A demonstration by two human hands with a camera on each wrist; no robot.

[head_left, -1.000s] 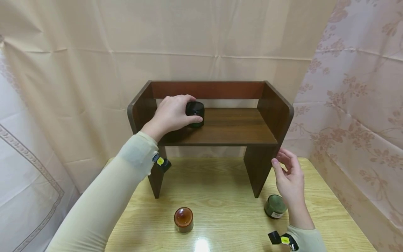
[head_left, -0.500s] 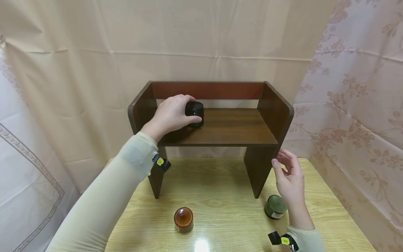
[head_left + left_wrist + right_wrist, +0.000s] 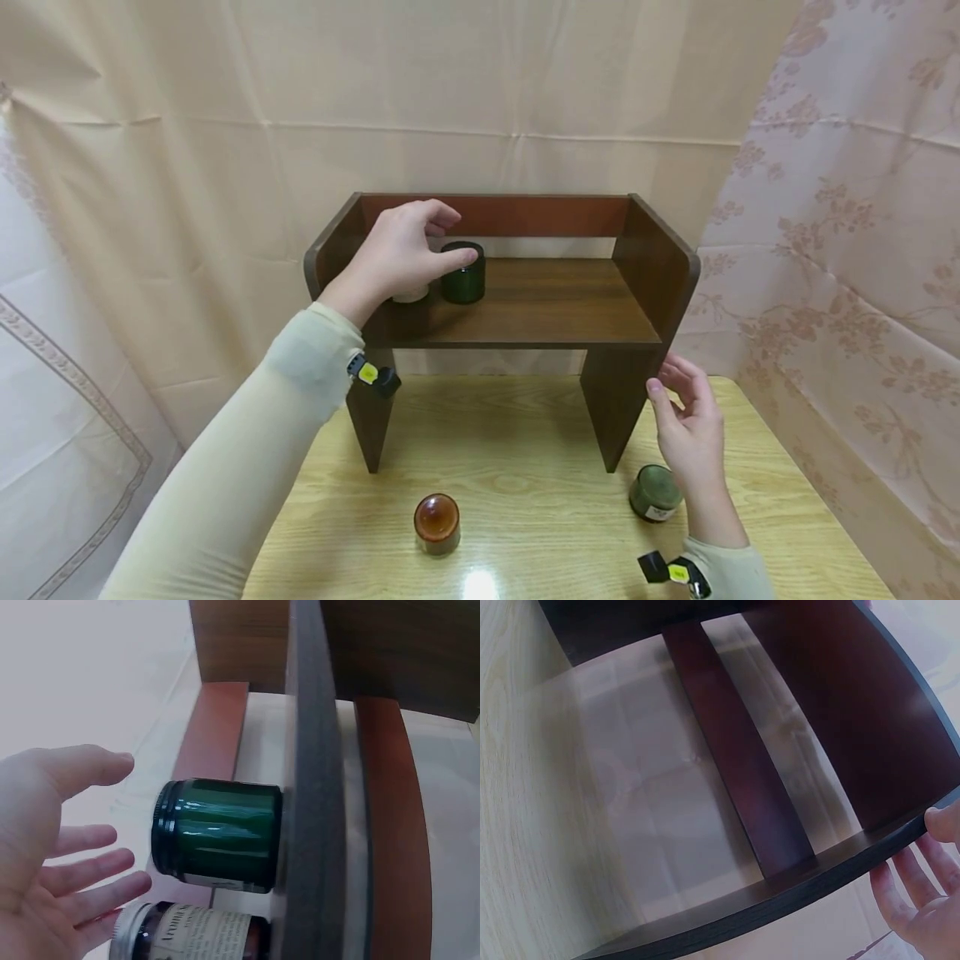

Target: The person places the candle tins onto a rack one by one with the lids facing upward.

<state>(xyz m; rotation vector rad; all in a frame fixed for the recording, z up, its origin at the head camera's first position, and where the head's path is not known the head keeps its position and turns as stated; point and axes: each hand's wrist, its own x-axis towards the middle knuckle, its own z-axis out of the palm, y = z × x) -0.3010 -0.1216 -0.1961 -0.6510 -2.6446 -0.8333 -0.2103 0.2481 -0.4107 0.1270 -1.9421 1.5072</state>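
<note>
On the wooden shelf board [image 3: 555, 308] stands a dark green jar [image 3: 463, 282] with a black lid. My left hand [image 3: 401, 250] is just above and left of it, fingers spread and gripping nothing; the left wrist view shows a gap between that hand [image 3: 52, 847] and the green jar [image 3: 221, 832]. A labelled brown jar [image 3: 202, 934] stands beside it, mostly hidden under my hand in the head view. My right hand [image 3: 692, 417] is at the outer face of the right side panel, and in the right wrist view its fingertips [image 3: 939, 825] touch the panel edge [image 3: 840, 871].
An amber jar [image 3: 437, 523] stands on the light wooden table [image 3: 525, 500] in front of the shelf. A squat green jar [image 3: 656, 493] with a white label is at the right, near my right wrist. Curtains hang behind and at both sides.
My left hand has let go of the green jar and moved up and slightly left, uncovering part of the jar beside it. The right hand has not visibly moved.
</note>
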